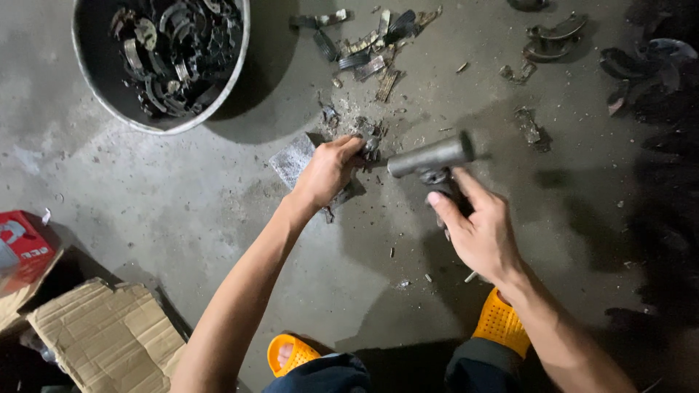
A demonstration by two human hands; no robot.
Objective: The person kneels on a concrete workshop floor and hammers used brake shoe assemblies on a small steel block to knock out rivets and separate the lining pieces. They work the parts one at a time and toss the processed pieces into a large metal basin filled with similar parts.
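Grey concrete floor (182, 211) carries everything here, dusted with chips and scraps of metal; the person squats over it in yellow sandals (501, 322). The left hand (329, 171) is clenched on a small dark metal piece (370, 145), pinning it down at the edge of a flat grey block (291, 159) that lies on the floor; the piece sits just under the fingertips, in the middle of the scatter. The right hand (477, 225) has its grip closed round the handle of a hammer (431, 157) — the steel head hangs raised just beside the held piece, slightly blurred. By the look of it, the step in hand is striking the piece on the block, mid-swing. A blow from here calls for the head to land on the piece and clear of the left fingers, which lie very near — a slip could catch them. A round metal basin (237, 65) of curved dark parts stands well apart at upper left; more such parts (360, 47) lie loose beyond the block; cardboard (109, 335) and a red box (22, 244) sit at lower left.
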